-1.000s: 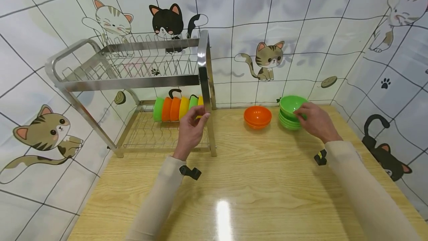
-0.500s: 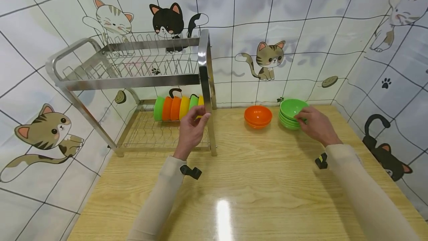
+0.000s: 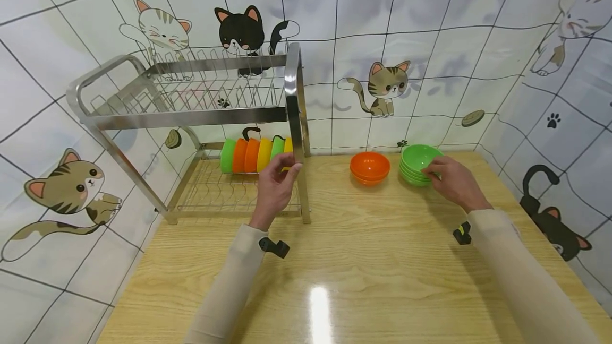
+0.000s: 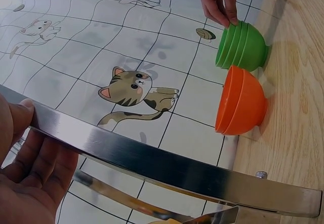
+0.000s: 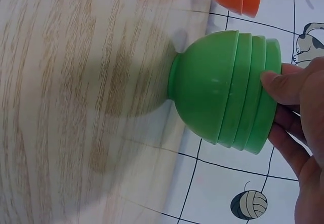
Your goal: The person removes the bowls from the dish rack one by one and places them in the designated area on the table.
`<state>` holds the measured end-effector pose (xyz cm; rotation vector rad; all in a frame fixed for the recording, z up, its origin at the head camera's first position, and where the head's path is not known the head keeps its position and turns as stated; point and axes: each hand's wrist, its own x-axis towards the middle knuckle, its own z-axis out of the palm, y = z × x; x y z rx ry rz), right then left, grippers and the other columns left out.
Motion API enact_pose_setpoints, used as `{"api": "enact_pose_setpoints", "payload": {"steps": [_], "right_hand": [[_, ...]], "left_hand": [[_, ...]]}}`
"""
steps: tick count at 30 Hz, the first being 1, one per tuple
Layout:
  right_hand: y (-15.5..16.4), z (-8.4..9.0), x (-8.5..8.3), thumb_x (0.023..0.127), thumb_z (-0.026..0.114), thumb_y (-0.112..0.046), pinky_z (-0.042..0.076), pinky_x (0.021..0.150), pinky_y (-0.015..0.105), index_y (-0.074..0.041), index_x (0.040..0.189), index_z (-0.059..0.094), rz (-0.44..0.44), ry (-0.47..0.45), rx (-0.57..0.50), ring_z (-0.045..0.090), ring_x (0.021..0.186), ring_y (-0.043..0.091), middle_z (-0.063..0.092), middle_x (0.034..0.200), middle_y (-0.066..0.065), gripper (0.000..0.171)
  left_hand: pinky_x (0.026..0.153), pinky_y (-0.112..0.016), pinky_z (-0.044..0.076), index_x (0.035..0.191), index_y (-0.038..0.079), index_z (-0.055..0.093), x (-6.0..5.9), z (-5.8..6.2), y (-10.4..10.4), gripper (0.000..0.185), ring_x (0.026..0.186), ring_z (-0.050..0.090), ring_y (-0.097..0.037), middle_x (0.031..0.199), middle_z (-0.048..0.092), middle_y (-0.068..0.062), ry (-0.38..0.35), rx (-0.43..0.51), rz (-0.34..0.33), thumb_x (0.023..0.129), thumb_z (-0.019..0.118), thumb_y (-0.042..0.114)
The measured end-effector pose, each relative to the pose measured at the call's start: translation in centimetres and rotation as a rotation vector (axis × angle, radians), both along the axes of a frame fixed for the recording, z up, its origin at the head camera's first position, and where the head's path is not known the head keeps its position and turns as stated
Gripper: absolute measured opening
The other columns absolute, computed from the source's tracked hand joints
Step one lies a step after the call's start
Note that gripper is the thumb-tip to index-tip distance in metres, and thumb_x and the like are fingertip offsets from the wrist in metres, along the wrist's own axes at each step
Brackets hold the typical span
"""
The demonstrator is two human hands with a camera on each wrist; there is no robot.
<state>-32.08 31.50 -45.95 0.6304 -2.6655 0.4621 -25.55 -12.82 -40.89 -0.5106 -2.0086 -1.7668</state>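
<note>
Thumb and fingers of my right hand (image 3: 451, 182) pinch the rim of the top green bowl (image 5: 268, 100). That bowl sits upright, nested in a stack of several green bowls (image 5: 202, 89) at the back right of the table. My left hand (image 3: 273, 190) grips the front right post of the metal dish rack (image 4: 152, 155), thumb on one side and fingers on the other. Just left of the green stack stand two nested orange bowls (image 3: 370, 168). Behind my left hand, on the rack's lower tier, a row of green, orange and yellow bowls (image 3: 251, 156) stands on edge, partly hidden by the post.
The two-tier rack's upper wire shelf (image 3: 201, 92) holds no dishes. A tiled wall covering (image 3: 325, 20) printed with cats closes off the back and both sides. Bare wooden table (image 3: 363, 259) lies in front of the bowls.
The top green bowl has come down with my right hand, from raised above the stack to nested in it. My left hand keeps its grip on the rack post.
</note>
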Motion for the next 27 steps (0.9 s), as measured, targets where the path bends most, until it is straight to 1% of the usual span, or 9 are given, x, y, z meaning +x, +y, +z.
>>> {"api": "enact_pose_setpoints", "payload": {"steps": [3, 7, 9, 12, 14, 18, 20, 23, 27], "right_hand": [[-0.1, 0.2, 0.0, 0.087, 0.074, 0.003, 0.055, 0.085, 0.059, -0.001, 0.101, 0.078, -0.01, -0.01, 0.003, 0.067, 0.1, 0.039, 0.071, 0.104, 0.018, 0.016], [-0.3, 0.5, 0.2, 0.088, 0.074, 0.0, 0.054, 0.089, 0.061, -0.001, 0.104, 0.078, -0.037, -0.049, 0.01, 0.066, 0.104, 0.042, 0.072, 0.109, 0.021, 0.016], [-0.4, 0.6, 0.2, 0.089, 0.073, -0.002, 0.053, 0.09, 0.061, -0.001, 0.106, 0.077, -0.045, -0.072, 0.014, 0.066, 0.106, 0.043, 0.071, 0.111, 0.021, 0.017], [-0.3, 0.6, 0.2, 0.09, 0.072, -0.003, 0.052, 0.091, 0.062, -0.001, 0.108, 0.077, -0.048, -0.098, 0.017, 0.065, 0.109, 0.044, 0.071, 0.113, 0.022, 0.018], [-0.3, 0.7, 0.3, 0.091, 0.071, -0.006, 0.052, 0.091, 0.062, -0.001, 0.109, 0.077, -0.048, -0.105, 0.018, 0.064, 0.11, 0.044, 0.071, 0.114, 0.022, 0.019], [-0.4, 1.1, 0.5, 0.093, 0.071, -0.011, 0.051, 0.092, 0.063, -0.001, 0.111, 0.076, -0.052, -0.125, 0.021, 0.062, 0.112, 0.044, 0.069, 0.117, 0.023, 0.021], [-0.5, 1.4, 0.6, 0.094, 0.071, -0.013, 0.05, 0.094, 0.064, -0.001, 0.113, 0.075, -0.054, -0.13, 0.021, 0.061, 0.114, 0.045, 0.068, 0.12, 0.024, 0.023], [-0.5, 1.6, 0.8, 0.093, 0.074, -0.016, 0.047, 0.097, 0.065, 0.0, 0.117, 0.073, -0.047, -0.111, 0.011, 0.057, 0.119, 0.047, 0.065, 0.125, 0.026, 0.029], [-0.6, 1.8, 0.9, 0.092, 0.077, -0.02, 0.043, 0.104, 0.066, -0.003, 0.126, 0.069, -0.046, -0.093, -0.02, 0.052, 0.128, 0.047, 0.061, 0.134, 0.026, 0.039]], "left_hand": [[0.087, -0.016, 0.054, 0.121, -0.002, 0.065, 0.0, 0.0, 0.0, 0.024, 0.095, 0.059, -0.013, 0.105, 0.064, -0.021, 0.001, -0.002, 0.001, 0.099, 0.067, 0.009], [0.087, -0.017, 0.054, 0.121, -0.001, 0.065, 0.1, 0.0, 0.0, 0.024, 0.095, 0.059, -0.013, 0.105, 0.064, -0.021, -0.002, -0.009, 0.003, 0.099, 0.067, 0.009], [0.088, -0.022, 0.055, 0.121, -0.001, 0.065, 0.1, -0.1, -0.1, 0.024, 0.095, 0.059, -0.014, 0.105, 0.064, -0.02, -0.001, -0.015, 0.002, 0.1, 0.067, 0.01], [0.088, -0.024, 0.055, 0.122, 0.0, 0.065, 0.0, -0.3, -0.2, 0.025, 0.095, 0.059, -0.015, 0.106, 0.064, -0.019, 0.003, -0.027, 0.0, 0.1, 0.067, 0.012], [0.088, -0.024, 0.055, 0.121, 0.0, 0.064, 0.0, -0.3, -0.2, 0.025, 0.095, 0.06, -0.015, 0.106, 0.064, -0.019, 0.002, -0.032, 0.001, 0.1, 0.067, 0.012], [0.088, -0.018, 0.054, 0.122, 0.0, 0.065, 0.1, -0.2, -0.1, 0.024, 0.095, 0.06, -0.014, 0.107, 0.065, -0.02, -0.004, -0.029, -0.002, 0.1, 0.066, 0.01], [0.088, -0.018, 0.054, 0.122, 0.0, 0.065, 0.1, -0.2, -0.1, 0.024, 0.094, 0.06, -0.014, 0.106, 0.065, -0.02, -0.005, -0.024, -0.003, 0.1, 0.066, 0.01], [0.088, -0.018, 0.054, 0.121, 0.001, 0.066, 0.1, -0.3, -0.1, 0.024, 0.094, 0.06, -0.015, 0.106, 0.066, -0.02, -0.007, -0.018, -0.006, 0.1, 0.066, 0.011], [0.089, -0.018, 0.054, 0.121, 0.001, 0.066, 0.2, -0.3, -0.2, 0.024, 0.095, 0.06, -0.015, 0.106, 0.066, -0.019, -0.016, -0.023, -0.002, 0.1, 0.066, 0.012]]}}
